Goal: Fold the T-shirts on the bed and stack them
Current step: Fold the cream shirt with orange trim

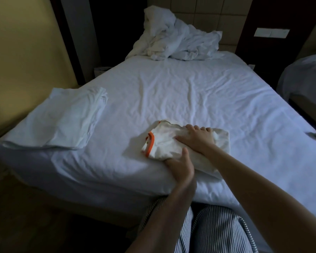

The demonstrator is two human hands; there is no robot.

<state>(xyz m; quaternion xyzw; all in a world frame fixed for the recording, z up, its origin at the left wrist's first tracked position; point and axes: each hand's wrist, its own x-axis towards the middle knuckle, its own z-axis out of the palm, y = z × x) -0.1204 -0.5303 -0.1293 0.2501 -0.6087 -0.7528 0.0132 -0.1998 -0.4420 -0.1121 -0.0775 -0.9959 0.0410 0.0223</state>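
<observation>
While the shirt [164,143] is lying so near the front edge of the bed [190,92], it is risking a slide off the mattress if either hand is tugging it toward the person. Its orange-trimmed neck is gaping at the left, so the fold is likely to spring open once the pressure is coming off. White cloth [222,141] is showing under it, perhaps a folded shirt already stacked; shoving could be skewing that layer too.

The right hand [196,138] is pressing flat on top, fingers spread and reaching to the far edge, arm coming in from the right. The left hand [181,165] is pinching the near edge, thumb on top, fingers hidden beneath, forearm rising from below.
</observation>
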